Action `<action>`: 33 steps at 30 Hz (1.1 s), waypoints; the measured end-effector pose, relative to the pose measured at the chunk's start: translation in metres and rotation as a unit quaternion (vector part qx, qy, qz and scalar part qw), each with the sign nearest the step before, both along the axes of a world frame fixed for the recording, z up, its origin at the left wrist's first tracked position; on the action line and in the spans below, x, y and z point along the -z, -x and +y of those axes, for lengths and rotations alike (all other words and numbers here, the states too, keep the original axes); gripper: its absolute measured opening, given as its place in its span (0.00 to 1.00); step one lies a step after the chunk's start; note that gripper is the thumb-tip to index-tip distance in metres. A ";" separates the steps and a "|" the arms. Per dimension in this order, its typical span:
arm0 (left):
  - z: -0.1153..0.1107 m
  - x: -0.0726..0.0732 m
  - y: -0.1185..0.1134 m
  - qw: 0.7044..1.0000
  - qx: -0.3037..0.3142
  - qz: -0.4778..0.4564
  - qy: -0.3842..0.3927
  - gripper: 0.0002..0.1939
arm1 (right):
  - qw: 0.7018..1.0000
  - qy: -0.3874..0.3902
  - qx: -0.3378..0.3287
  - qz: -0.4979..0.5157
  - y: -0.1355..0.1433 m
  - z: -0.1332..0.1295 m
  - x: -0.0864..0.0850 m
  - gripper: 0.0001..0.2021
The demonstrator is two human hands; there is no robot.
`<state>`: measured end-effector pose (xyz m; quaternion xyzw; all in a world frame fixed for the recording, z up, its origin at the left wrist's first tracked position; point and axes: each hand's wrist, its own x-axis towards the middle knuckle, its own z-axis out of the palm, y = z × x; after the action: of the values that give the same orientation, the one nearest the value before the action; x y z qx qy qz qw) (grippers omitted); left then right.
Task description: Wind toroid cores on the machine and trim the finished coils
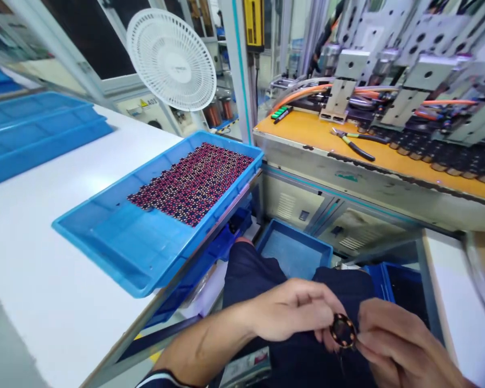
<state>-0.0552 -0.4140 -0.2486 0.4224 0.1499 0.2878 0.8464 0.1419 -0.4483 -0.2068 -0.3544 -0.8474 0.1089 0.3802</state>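
Smooth blue plastic trays [36, 129] sit stacked at far left on a glossy white desk [24, 237], beside a long, ribbed blue tray [133, 242] whose far portion is packed with dark small parts [194, 183] flecked in red and pale gold, a dense, beaded carpet against the slick bare plastic of the near end. Behind it rises a round white fan [178, 64] with a fine-slatted grille. At center, a seated worker in dark clothing holds a black ring-shaped part [343, 330] above the lap, copper-toned spots dotting its rim around a dark middle. The left hand [295, 312] grips the ring's left edge between thumb and fingers. Close-up handwork on this single piece appears to be the step in hand, and the next move would seem to call for a steady left hold and a light, precise touch from the right. A shallow blue bin [293, 250] rests low beyond the knees; on the worn orange desk [299, 132] above lie pliers [353, 143] with black-and-yellow handles. The right hand [396, 337], blurred, has its fingertips drawn together at the ring's right edge; what they pinch, if anything, cannot be told. Behind, at right, stands a machine [388, 70] of blocky, silvery metal, threaded with orange tubing.
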 end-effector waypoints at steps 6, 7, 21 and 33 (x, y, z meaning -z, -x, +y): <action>-0.005 0.007 0.000 0.996 -0.078 -0.025 -0.045 0.15 | 0.996 -0.063 0.069 0.012 0.006 0.002 0.007 0.06; -0.005 0.009 -0.001 0.993 -0.097 -0.042 -0.053 0.14 | 0.994 -0.074 0.085 0.008 0.005 0.003 0.009 0.05; 0.000 0.016 -0.008 0.992 0.000 -0.120 0.028 0.24 | 0.986 -0.155 -0.008 -0.059 -0.007 0.010 0.004 0.08; -0.003 0.003 -0.006 0.962 -0.205 -0.172 -0.052 0.15 | 0.993 -0.088 0.057 -0.055 0.006 0.021 -0.007 0.08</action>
<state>-0.0488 -0.4172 -0.2516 0.3700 0.0698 0.5309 0.7592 0.1359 -0.4273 -0.1995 -0.3724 -0.8518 -0.0078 0.3684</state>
